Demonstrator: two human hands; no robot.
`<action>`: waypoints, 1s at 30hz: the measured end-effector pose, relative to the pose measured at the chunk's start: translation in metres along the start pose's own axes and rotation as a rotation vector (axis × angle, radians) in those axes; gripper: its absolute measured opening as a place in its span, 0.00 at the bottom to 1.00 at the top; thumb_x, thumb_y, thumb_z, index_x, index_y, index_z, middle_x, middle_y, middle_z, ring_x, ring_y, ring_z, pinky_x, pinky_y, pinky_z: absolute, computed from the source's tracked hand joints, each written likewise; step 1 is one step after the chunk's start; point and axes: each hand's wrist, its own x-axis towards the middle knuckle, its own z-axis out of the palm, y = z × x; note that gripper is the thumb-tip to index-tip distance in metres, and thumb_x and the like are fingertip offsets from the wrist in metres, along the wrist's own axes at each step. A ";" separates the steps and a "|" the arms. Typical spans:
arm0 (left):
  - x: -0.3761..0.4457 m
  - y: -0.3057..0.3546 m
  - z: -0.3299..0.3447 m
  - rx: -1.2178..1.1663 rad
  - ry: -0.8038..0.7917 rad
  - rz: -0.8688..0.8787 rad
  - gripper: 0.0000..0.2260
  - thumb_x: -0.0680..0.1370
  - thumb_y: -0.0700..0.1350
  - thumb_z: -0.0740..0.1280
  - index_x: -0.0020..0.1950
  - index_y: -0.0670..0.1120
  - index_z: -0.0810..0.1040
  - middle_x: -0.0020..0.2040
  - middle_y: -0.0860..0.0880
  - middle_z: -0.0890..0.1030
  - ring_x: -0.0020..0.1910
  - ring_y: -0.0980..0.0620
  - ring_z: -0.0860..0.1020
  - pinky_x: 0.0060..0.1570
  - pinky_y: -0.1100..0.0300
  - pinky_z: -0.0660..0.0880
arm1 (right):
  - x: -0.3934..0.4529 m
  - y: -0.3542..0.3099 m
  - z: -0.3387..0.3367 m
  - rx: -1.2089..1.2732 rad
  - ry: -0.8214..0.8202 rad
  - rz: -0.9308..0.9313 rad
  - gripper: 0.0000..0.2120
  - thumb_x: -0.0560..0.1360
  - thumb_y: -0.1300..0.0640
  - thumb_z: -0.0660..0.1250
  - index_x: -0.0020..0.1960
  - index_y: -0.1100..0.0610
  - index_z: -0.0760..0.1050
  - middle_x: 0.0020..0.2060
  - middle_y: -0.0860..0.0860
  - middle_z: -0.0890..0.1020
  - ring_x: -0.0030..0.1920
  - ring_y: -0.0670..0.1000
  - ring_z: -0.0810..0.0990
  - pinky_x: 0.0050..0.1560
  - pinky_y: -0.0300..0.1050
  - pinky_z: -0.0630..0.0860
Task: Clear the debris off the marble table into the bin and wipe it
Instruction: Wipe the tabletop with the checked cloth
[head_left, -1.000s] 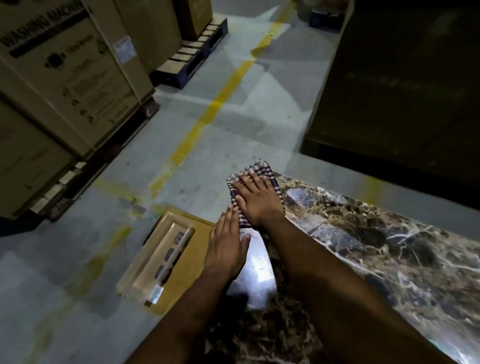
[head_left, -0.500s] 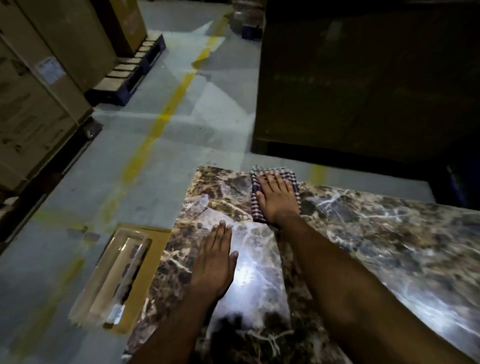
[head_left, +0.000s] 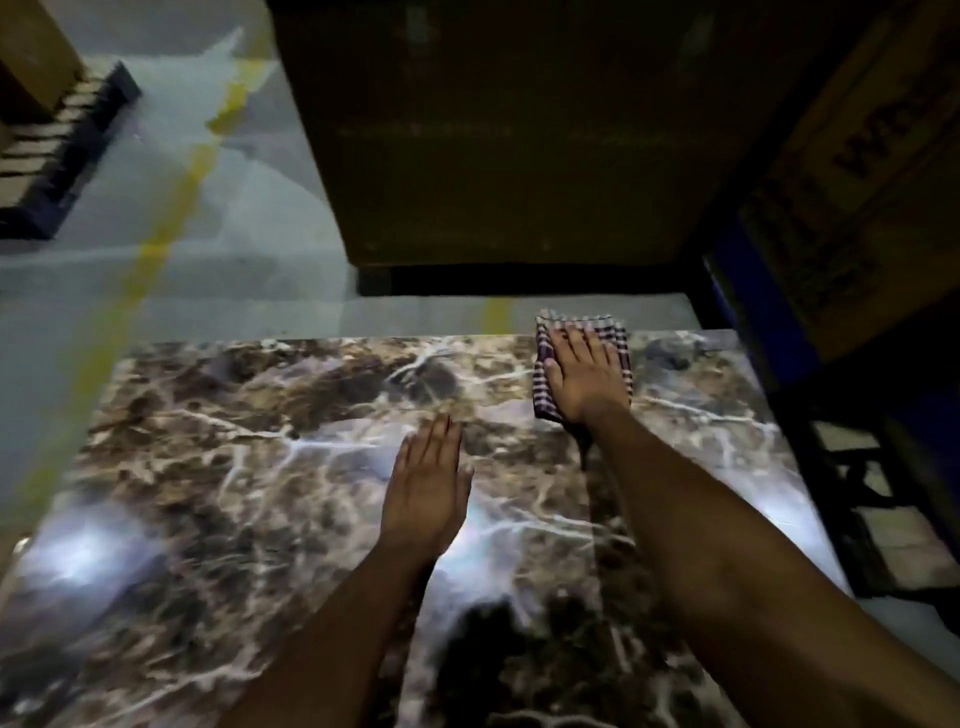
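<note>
Head view, lab-note entry: the right hand (head_left: 584, 376) lies flat with fingers straight, pressing a checked cloth (head_left: 618, 338) onto the marble desk (head_left: 260, 467). This grip is spread, not pinching; the cloth shows past the fingertips and along both sides of the palm. It sits at the desk's far edge, toward the right corner.

Change noted: a second ago the same grip and cloth were at the far left corner, and half a second ago partway along. The cloth has therefore swept rightward along the far edge.

The left hand (head_left: 426, 493) rests flat on the marble, fingers straight and together, on the near-left side of the cloth grip and well apart from it; it holds nothing. It has kept this bracing role across all three frames.

No loose debris is visible on the blurred surface, and the bin is out of frame now. Judgement: clearing looks done and wiping is under way, one pass along the far edge nearly complete; the marble nearer than the grip probably awaits its passes.
</note>
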 end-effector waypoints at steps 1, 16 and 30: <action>0.012 0.026 0.007 -0.003 -0.003 0.012 0.26 0.83 0.54 0.53 0.80 0.47 0.60 0.81 0.48 0.60 0.80 0.48 0.57 0.77 0.51 0.53 | 0.000 0.025 -0.003 0.000 0.011 0.021 0.28 0.85 0.44 0.47 0.83 0.46 0.47 0.82 0.49 0.51 0.82 0.52 0.47 0.79 0.52 0.44; 0.026 0.231 0.069 -0.016 -0.055 0.088 0.26 0.85 0.53 0.52 0.82 0.47 0.55 0.82 0.48 0.54 0.81 0.49 0.51 0.79 0.51 0.50 | -0.119 0.191 -0.013 0.052 0.032 0.191 0.32 0.81 0.40 0.46 0.82 0.48 0.51 0.82 0.51 0.55 0.81 0.57 0.51 0.76 0.66 0.52; -0.197 0.224 0.087 -0.027 -0.160 0.276 0.26 0.84 0.54 0.49 0.82 0.47 0.56 0.82 0.48 0.56 0.81 0.49 0.53 0.78 0.53 0.51 | -0.432 0.192 0.023 -0.014 -0.038 0.449 0.30 0.84 0.40 0.48 0.82 0.46 0.42 0.82 0.50 0.47 0.66 0.66 0.70 0.58 0.62 0.77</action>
